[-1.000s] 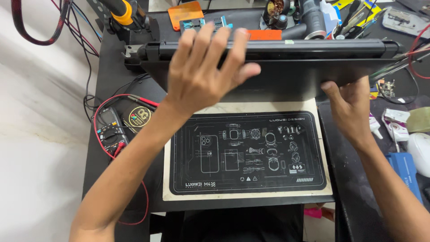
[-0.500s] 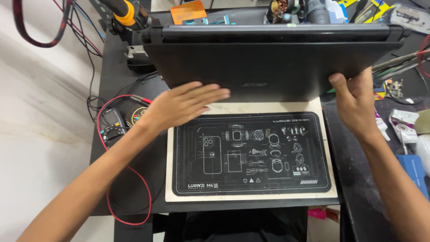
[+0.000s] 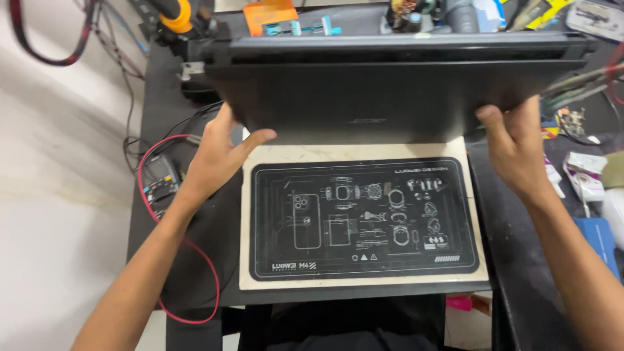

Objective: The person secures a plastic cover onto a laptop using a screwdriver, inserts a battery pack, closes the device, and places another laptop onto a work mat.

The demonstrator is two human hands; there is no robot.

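A person holds a closed black laptop (image 3: 396, 91) up with both hands. The laptop is big and flat. It is tipped, so its wide dark face looks at the camera, and its thick edge runs along the far side. It hangs over the far part of the black table (image 3: 520, 214).

The left hand (image 3: 218, 156) grips the near left corner of the laptop. The thumb presses on the dark face, and the other fingers curl under the edge, so they are mostly hidden. The right hand (image 3: 517, 146) grips the near right corner the same way, with the thumb on the face and the fingers tucked behind.

Under the laptop, nearer the person, lies a work mat (image 3: 361, 218). It is black in the middle with a pale border, and it has small white drawings of phone parts on it. The laptop hides the mat's far edge.

To the left of the mat sits a small meter (image 3: 159, 179) with a red wire (image 3: 195, 260) that loops toward the near edge of the table. Far left, there is a tool with a yellow handle (image 3: 175, 10). On the right side of the table lie small packets (image 3: 582, 175) and a blue box (image 3: 598, 237).
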